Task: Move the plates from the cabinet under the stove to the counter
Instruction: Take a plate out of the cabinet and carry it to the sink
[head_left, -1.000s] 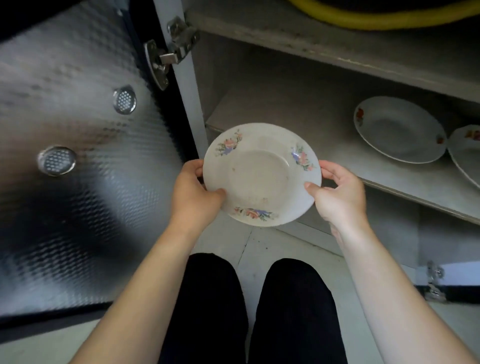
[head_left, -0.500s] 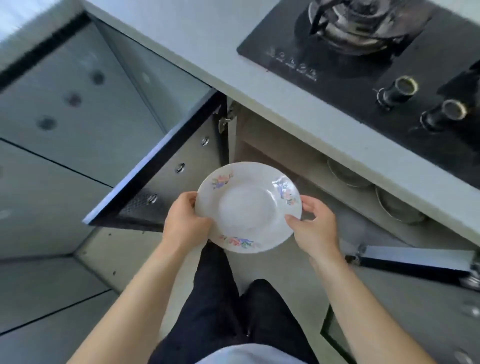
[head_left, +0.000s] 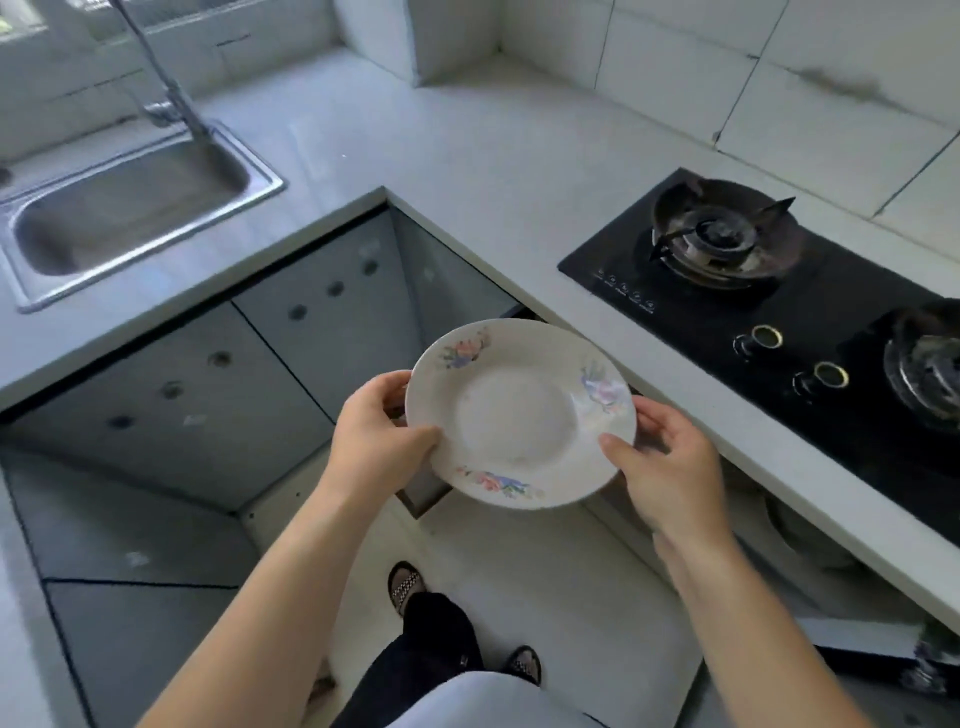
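— So, where is the plate right now?
— Held up in the air in front of the counter, near its front edge and left of the stove, not resting on anything. It is white with three small flower sprays on the rim and sits roughly level, face up.
— How do the hands have it?
— The left hand grips the left rim, thumb pressed on top and the other fingers curled underneath. The right hand takes the right rim the same way, thumb on the upper face, fingers loosely bent behind the edge.
— Any writing to read?
— A row of small white symbols runs along the stove's front left corner, too small and blurred to make out. Nothing legible on the plate.
— What else is around?
— A steel sink with a faucet sits at the far left, and two brass-ringed knobs on the stove
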